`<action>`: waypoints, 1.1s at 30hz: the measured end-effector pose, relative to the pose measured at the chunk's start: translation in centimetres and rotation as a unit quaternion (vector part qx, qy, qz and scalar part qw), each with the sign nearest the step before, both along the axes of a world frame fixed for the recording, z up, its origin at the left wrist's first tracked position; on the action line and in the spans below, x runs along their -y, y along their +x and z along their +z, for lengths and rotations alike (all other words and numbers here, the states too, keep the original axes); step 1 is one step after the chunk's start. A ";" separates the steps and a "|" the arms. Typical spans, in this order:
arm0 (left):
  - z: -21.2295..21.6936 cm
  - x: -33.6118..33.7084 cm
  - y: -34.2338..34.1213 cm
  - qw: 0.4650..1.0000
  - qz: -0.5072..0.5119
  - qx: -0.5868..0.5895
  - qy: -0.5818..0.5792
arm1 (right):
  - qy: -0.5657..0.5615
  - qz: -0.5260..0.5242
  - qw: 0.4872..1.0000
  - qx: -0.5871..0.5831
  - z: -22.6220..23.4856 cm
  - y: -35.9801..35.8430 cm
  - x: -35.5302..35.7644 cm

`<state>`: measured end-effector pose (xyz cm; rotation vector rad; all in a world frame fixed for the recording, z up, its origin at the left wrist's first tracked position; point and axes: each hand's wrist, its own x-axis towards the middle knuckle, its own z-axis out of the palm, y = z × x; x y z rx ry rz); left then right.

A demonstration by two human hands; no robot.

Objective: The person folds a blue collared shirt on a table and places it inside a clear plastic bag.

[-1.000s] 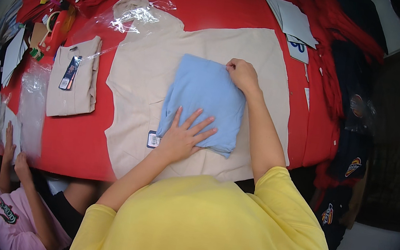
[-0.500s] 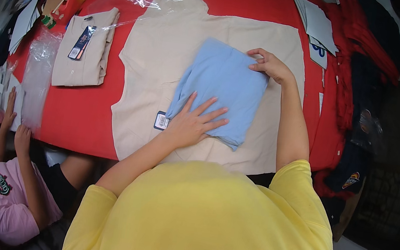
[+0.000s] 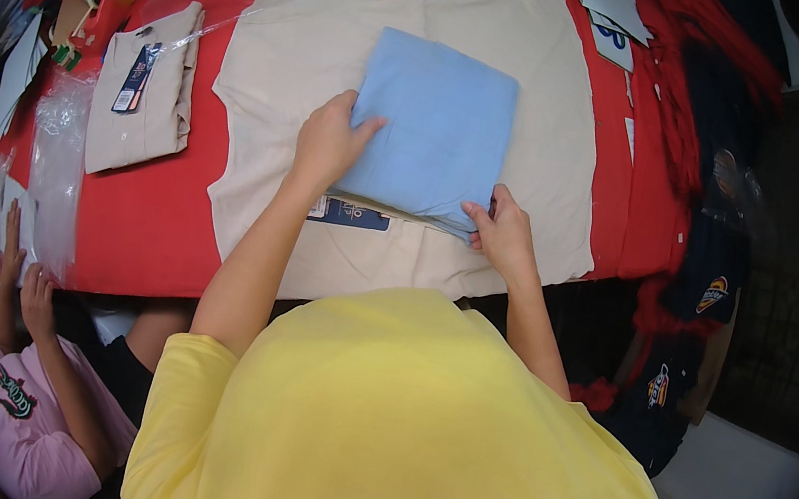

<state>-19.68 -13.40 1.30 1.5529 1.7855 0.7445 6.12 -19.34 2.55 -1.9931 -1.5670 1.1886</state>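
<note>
My left hand (image 3: pixel 329 144) had shifted from lying flat on the folded blue cloth (image 3: pixel 434 118) to its left edge, and my right hand (image 3: pixel 505 231) had come down from the upper right corner to the lower right one. The left was clamped on that edge, thumb on top, and the right pinched its corner, while the blue cloth lay on a spread beige cloth (image 3: pixel 280 82) over the red bench (image 3: pixel 147 247), a dark tag (image 3: pixel 353 215) showing at its near edge.
</note>
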 end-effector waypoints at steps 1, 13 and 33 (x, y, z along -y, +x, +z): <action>-0.2 -0.3 0.0 0.999 -0.012 0.044 -0.017 | -0.008 -0.027 0.999 -0.038 0.5 -0.5 0.6; -1.3 4.9 -3.5 0.996 -0.036 -0.067 -0.046 | 0.146 0.001 0.976 0.163 -3.2 -0.2 2.7; 6.1 6.0 -5.8 0.930 -0.120 0.345 -0.022 | 0.125 0.055 0.892 -0.430 2.9 4.4 2.1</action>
